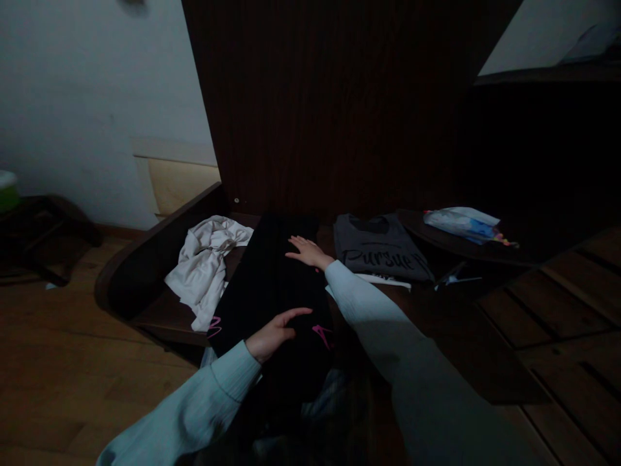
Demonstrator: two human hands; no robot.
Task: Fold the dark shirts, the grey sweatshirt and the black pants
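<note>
A black garment (pixel 272 285) with small pink markings lies spread lengthwise before me, its near end hanging toward my lap. Its exact kind is hard to make out in the dim light. My right hand (pixel 309 252) rests flat on its far right part, fingers spread. Nearer to me, my left hand (pixel 274 334) lies on the cloth with thumb and fingers stretched apart. Left of it is a crumpled white cloth (pixel 208 259). To the right sits a folded grey shirt (pixel 373 243) with dark lettering reading "Pursue".
Underneath is a dark wooden bench (pixel 160 314) with a raised curved left end. A tall brown panel (pixel 339 103) stands behind. A plastic packet (pixel 460 223) lies on a dark ledge at right, above slatted wood (pixel 572 317). A low stool (pixel 43 226) stands far left.
</note>
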